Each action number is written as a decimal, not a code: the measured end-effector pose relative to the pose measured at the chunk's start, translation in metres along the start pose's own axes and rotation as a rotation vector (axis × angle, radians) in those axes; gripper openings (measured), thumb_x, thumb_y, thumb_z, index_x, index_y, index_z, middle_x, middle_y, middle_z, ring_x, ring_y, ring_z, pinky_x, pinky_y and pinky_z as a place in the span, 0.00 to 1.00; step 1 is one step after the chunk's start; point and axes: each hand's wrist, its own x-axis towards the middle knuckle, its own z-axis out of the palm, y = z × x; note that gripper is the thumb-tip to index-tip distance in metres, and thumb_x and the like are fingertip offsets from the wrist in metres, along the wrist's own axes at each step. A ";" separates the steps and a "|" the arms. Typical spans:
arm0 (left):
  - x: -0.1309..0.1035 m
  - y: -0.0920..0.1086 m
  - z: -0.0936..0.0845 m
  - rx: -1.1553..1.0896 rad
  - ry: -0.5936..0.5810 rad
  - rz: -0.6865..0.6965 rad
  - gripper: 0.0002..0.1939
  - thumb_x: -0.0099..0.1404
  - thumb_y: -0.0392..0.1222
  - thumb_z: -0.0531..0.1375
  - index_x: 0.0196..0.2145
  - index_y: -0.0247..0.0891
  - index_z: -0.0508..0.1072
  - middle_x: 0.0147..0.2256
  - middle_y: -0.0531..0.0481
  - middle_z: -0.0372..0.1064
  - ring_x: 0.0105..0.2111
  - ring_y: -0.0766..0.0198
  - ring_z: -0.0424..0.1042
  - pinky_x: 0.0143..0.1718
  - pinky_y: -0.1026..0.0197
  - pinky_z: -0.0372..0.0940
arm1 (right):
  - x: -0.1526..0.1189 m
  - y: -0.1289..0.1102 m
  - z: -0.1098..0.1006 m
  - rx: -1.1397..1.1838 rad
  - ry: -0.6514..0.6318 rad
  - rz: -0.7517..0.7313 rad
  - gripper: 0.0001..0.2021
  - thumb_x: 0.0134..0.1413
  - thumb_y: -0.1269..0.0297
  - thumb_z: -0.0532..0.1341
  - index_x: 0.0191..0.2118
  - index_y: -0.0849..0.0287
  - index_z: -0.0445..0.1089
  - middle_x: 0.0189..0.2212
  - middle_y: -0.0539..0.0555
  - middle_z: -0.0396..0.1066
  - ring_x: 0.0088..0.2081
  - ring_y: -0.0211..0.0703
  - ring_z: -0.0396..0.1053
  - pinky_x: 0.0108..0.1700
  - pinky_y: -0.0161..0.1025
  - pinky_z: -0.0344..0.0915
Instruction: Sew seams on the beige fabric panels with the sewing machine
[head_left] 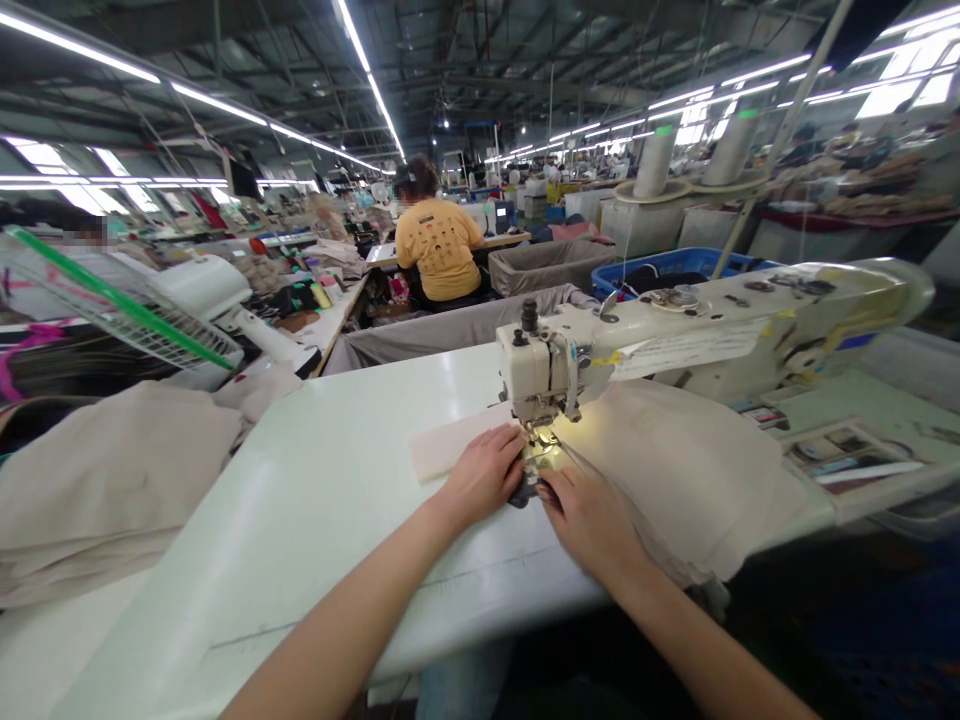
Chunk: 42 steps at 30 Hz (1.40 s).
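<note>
A sewing machine [534, 375] stands on the pale green table, its small lamp lighting the needle area. My left hand [484, 472] lies on a narrow beige fabric strip [435, 452] just left of the presser foot [546, 438], fingers stretched toward the needle. Close in front of the foot, my right hand [589, 515] has its fingers curled and pinched at the edge of a large beige fabric piece [675, 470]. That piece spreads right under the machine arm and hangs over the table's front edge. My right fingertips are partly hidden.
Beige fabric [112, 480] is heaped at the left. A white fan [202, 290] with a green-rimmed guard stands behind it. Beyond the table are grey cloth-lined bins [450, 330], a blue basket [675, 262] and a seated person in yellow [439, 245]. A parts tray [855, 455] lies right.
</note>
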 end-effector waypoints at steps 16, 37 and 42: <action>-0.027 0.002 -0.044 0.322 -0.326 -0.324 0.14 0.71 0.35 0.50 0.45 0.32 0.74 0.45 0.36 0.72 0.46 0.47 0.74 0.40 0.50 0.72 | -0.008 0.022 0.001 0.297 0.359 -0.068 0.15 0.68 0.68 0.49 0.53 0.59 0.69 0.43 0.61 0.72 0.45 0.51 0.73 0.47 0.46 0.70; -0.041 0.015 -0.047 0.447 -0.351 -0.659 0.15 0.69 0.39 0.48 0.45 0.30 0.71 0.38 0.34 0.74 0.39 0.45 0.78 0.35 0.53 0.71 | -0.035 0.020 -0.031 0.339 -0.035 -0.158 0.15 0.59 0.76 0.56 0.44 0.54 0.77 0.45 0.53 0.72 0.41 0.43 0.72 0.43 0.38 0.68; -0.038 0.020 -0.051 0.435 -0.344 -0.682 0.14 0.69 0.38 0.49 0.45 0.30 0.71 0.38 0.35 0.73 0.38 0.44 0.77 0.34 0.50 0.71 | -0.039 0.020 -0.031 0.224 -0.147 -0.220 0.17 0.54 0.79 0.56 0.43 0.56 0.76 0.45 0.53 0.73 0.38 0.42 0.72 0.38 0.37 0.65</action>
